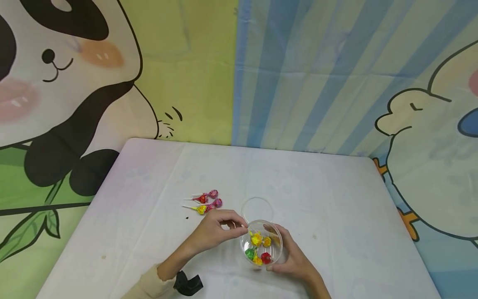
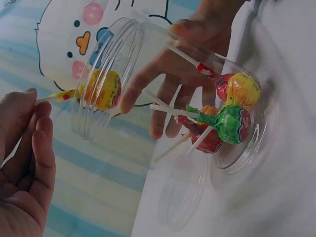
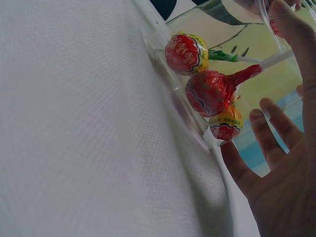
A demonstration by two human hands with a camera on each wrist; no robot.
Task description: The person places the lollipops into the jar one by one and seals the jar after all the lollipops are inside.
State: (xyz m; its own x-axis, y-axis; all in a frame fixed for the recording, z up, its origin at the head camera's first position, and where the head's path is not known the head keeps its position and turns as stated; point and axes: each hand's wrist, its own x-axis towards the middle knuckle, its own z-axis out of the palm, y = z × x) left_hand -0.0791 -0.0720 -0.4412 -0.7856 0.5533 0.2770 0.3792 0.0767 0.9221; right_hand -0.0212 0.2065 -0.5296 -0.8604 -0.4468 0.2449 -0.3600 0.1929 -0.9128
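My left hand [image 1: 218, 230] pinches the stick of a yellow lollipop [image 2: 102, 90] between thumb and fingers. In the left wrist view, the candy end of that lollipop is at the mouth of a clear plastic jar [image 2: 129, 64]. My right hand [image 1: 295, 259] grips the jar from the right, thumb at the near side and fingers round the far side. Several wrapped lollipops lie inside, among them a green one [image 2: 232, 126] and a red one [image 3: 210, 94], candy ends at the bottom and sticks pointing toward the mouth.
Several lollipops [image 1: 203, 203] in pink, red and yellow wrappers lie on the white-covered table [image 1: 336, 207], left of the jar. A clear round lid [image 1: 257, 198] lies just behind the jar. Cartoon-printed cloth [image 1: 201, 74] hangs beyond the table.
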